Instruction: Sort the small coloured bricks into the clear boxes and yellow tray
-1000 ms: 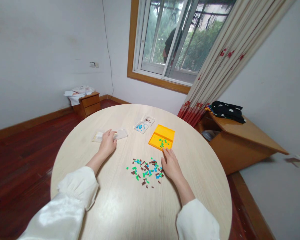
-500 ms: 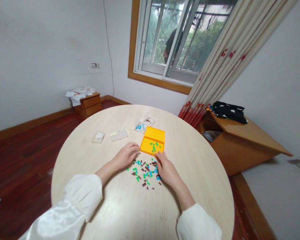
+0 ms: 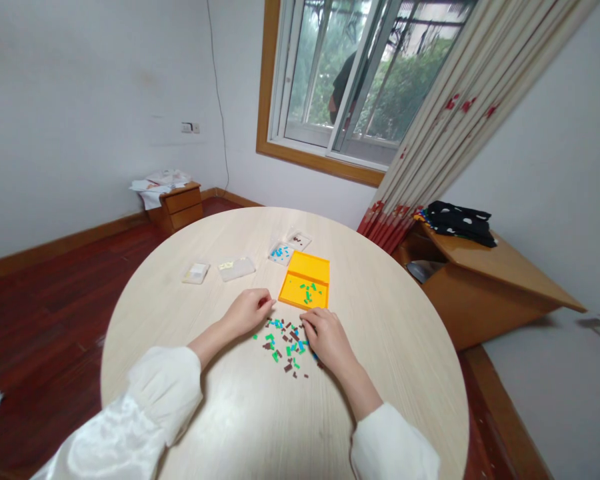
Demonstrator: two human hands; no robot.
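Observation:
A loose heap of small green, brown and blue building bricks point(image 3: 289, 347) lies on the table in front of me. Beyond it sits a yellow case point(image 3: 310, 265), its lid folded back, with several green bricks point(image 3: 309, 293) in the near half. My left hand point(image 3: 250, 311) is beside the case's near left corner, fingers curled and tips together. Over the right edge of the heap, my right hand point(image 3: 326, 337) has its fingers drawn into a pinch just below the case. Whatever either hand may hold is too small to make out.
Behind the case are clear trays with blue pieces point(image 3: 281, 253) and brown pieces point(image 3: 299, 241). A clear box point(image 3: 237, 269) and a small whitish box point(image 3: 196, 273) stand to the left on the round table point(image 3: 150, 320). A wooden cabinet point(image 3: 500, 287) is at the right.
My right hand has moved off the case's near edge, down and left over the heap, its fingers now pinched. My left hand has drawn slightly away from the case, its fingers curling in.

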